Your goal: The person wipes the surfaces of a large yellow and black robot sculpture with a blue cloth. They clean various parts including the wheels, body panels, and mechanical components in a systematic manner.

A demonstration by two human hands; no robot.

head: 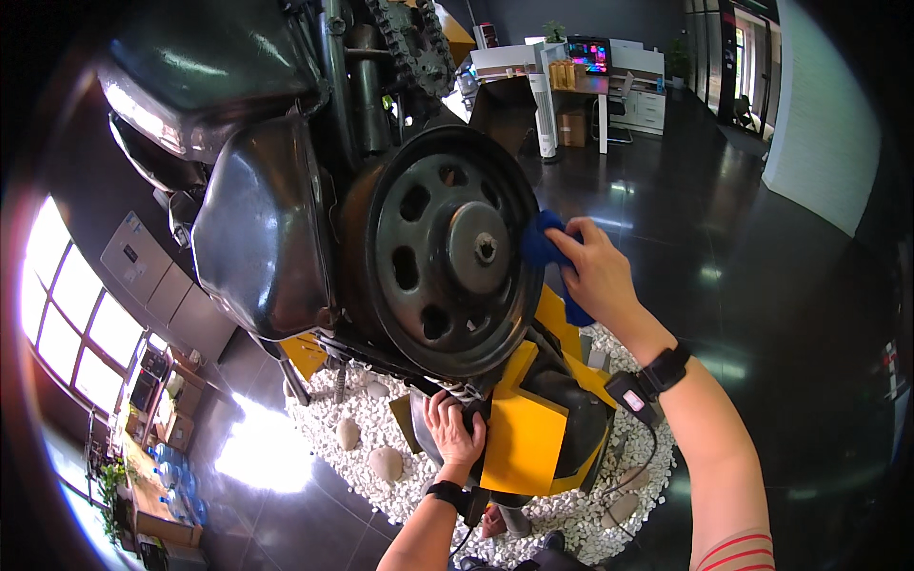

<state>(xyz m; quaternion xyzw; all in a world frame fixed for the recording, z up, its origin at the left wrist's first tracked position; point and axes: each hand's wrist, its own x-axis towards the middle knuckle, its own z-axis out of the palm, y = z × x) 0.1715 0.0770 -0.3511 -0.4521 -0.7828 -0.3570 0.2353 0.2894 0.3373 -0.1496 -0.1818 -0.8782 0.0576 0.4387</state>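
A large sculpture of dark metal vehicle parts stands in front of me. At its middle is a black steel wheel rim (407,214) with oval holes and a round hub. My right hand (600,275) grips a blue cloth (543,243) against the right edge of the rim. Below the rim, my left hand (453,432) rests on a black curved part of the sculpture, close to a yellow angular metal plate (528,432). No object shows in the left hand; its fingers are partly bent over the surface. Both wrists wear black straps with small devices.
White pebbles (557,535) with larger stones (385,464) surround the sculpture's base. Curved black metal panels (257,221) stick out at left, and a roller chain (393,50) hangs above. Water bottles (178,478) stand at lower left. A desk (593,89) and white tower unit (543,118) are behind.
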